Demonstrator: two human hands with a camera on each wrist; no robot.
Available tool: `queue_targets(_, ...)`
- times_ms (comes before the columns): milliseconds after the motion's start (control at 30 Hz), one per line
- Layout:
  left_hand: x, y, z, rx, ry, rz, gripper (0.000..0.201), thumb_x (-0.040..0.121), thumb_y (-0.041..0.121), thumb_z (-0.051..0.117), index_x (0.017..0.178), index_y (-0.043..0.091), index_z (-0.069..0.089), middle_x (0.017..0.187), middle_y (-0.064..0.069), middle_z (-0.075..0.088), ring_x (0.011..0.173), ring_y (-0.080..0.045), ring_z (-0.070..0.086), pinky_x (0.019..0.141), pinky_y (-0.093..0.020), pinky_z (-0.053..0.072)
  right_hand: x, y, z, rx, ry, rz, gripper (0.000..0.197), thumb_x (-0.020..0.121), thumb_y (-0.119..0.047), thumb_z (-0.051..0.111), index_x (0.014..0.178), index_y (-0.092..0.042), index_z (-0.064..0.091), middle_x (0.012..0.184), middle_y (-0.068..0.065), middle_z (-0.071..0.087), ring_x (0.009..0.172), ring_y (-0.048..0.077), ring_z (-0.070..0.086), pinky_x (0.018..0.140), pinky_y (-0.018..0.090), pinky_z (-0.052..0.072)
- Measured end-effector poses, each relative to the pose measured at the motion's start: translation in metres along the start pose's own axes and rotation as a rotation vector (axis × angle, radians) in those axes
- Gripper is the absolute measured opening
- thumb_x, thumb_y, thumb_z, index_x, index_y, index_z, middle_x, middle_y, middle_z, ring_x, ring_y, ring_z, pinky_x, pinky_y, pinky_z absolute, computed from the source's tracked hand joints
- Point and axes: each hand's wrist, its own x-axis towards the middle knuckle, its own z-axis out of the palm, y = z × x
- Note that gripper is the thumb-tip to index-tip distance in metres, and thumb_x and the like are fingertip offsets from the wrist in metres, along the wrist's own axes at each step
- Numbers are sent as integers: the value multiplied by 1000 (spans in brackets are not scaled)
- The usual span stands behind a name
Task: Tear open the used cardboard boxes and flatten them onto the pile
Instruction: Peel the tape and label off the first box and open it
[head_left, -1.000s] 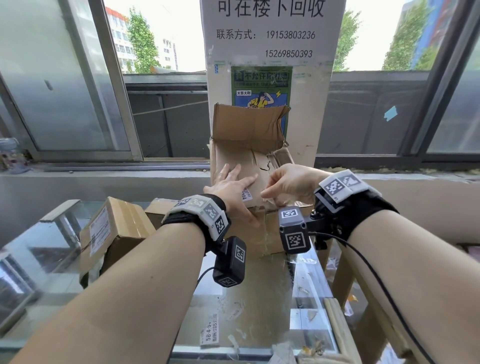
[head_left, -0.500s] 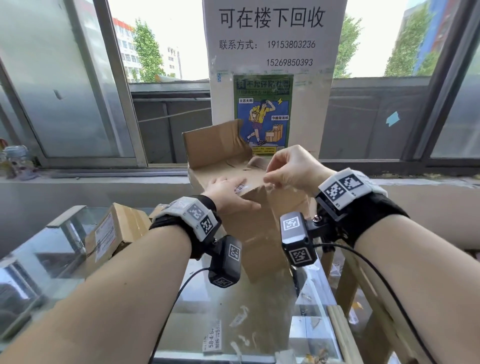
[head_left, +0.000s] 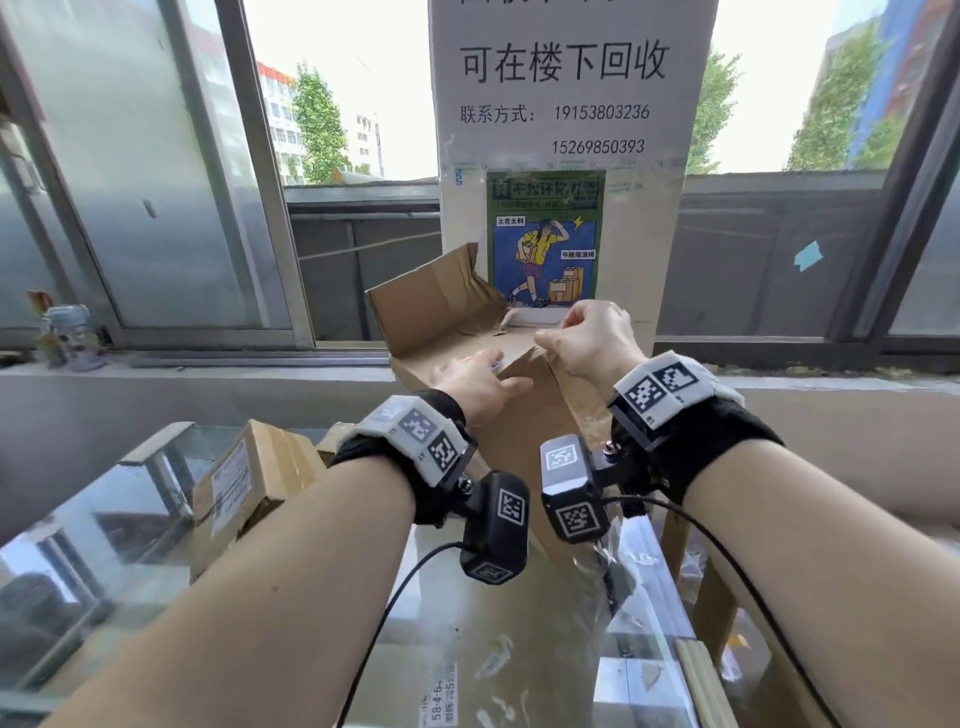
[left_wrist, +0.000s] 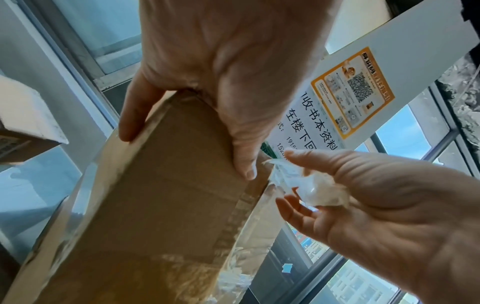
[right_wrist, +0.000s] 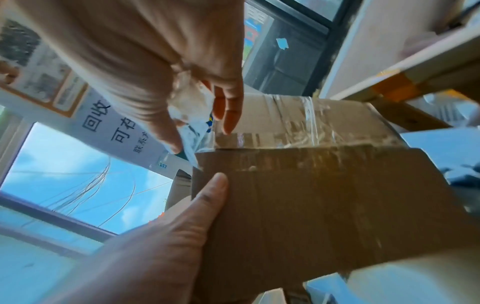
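Box (head_left: 519, 415) raised, R hand (head_left: 587, 338) fingertips hidden.

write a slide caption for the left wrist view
Left hand grips the cardboard box edge while the right hand pinches a crumpled strip of clear tape peeled from its corner.

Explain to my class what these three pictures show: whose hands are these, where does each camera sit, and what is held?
No machine here: a person's two bare hands, with a camera strapped to each wrist and one on the head. The head view looks down at both arms; each wrist view looks along its hand. The left hand grips an opened cardboard box standing on a glass-topped table. The right hand pinches crumpled clear tape still attached at the box's edge. A second, closed box lies to the left.
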Motion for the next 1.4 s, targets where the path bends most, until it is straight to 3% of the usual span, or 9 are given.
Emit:
queue_targets(167, 3, -7, 14, -26, 5, -27, 57, 92, 48, 55, 139, 17, 44, 136, -12, 49, 120, -31, 48, 99, -40, 44, -1, 16, 1, 283, -79, 291, 22, 79, 5, 71, 80, -5, 51, 79, 17, 65, 67, 26, 64, 75, 46, 59)
queue_targets(333, 5, -14, 19, -16, 40, -20, 56, 89, 50, 58, 133, 15, 50, 132, -12, 53, 120, -29, 48, 99, -37, 43, -4, 28, 1, 139, -346, 444, 21, 91, -23, 63, 81, -4, 63, 77, 9, 62, 72, 19, 62, 73, 34, 55)
queue_targets(400, 5, -14, 18, 55, 21, -11, 57, 91, 52, 54, 138, 20, 46, 138, -9, 50, 125, -28, 45, 103, -35, 39, -9, 31, -1, 95, -426, 416, 32, 96, -25, 54, 68, -11, 57, 73, 4, 57, 60, 11, 50, 57, 23, 41)
queue_targets(567, 0, -11, 10, 315, -6, 71, 47, 97, 51, 39, 142, 39, 34, 143, -1, 47, 129, -24, 43, 108, -39, 29, -8, 44, 6, 228, -398, 317, 28, 94, -21, 57, 67, -13, 56, 65, 1, 51, 60, 10, 46, 62, 23, 38)
queue_targets(700, -1, -12, 6, 318, -26, 115, 49, 99, 47, 39, 146, 37, 30, 147, -2, 42, 131, -25, 41, 102, -32, 35, -7, 55, 9, 390, -369, 329, 22, 88, -9, 64, 66, -7, 60, 55, 1, 54, 52, 10, 46, 57, 24, 41)
queue_targets(900, -1, -14, 6, 312, -42, 100, 49, 99, 45, 39, 146, 34, 31, 148, -4, 41, 133, -25, 39, 102, -31, 34, -10, 60, 15, 415, -348, 297, 18, 86, -1, 64, 69, -3, 62, 67, 8, 55, 60, 13, 48, 59, 24, 42)
queue_targets(1067, -2, -16, 8, 272, -78, 56, 50, 99, 46, 40, 146, 37, 28, 157, -10, 19, 139, -29, 31, 110, -35, 27, -13, 65, 14, 396, -383, 287, 22, 88, -3, 61, 67, -7, 59, 71, 8, 57, 64, 14, 50, 60, 22, 42)
queue_targets(1167, -3, -16, 10, 265, -76, 92, 55, 99, 43, 41, 149, 37, 19, 153, -6, 32, 136, -28, 35, 108, -34, 30, -15, 67, 13, 371, -400, 290, 25, 90, -3, 58, 66, -7, 54, 71, 8, 55, 60, 12, 48, 55, 19, 39)
queue_targets(1400, -4, -16, 11, 287, -103, 102, 50, 100, 43, 39, 147, 41, 23, 153, -5, 31, 137, -25, 33, 110, -35, 30, -21, 71, 7, 332, -436, 286, 30, 92, -2, 55, 63, -9, 47, 66, 8, 50, 51, 10, 41, 40, 12, 35)
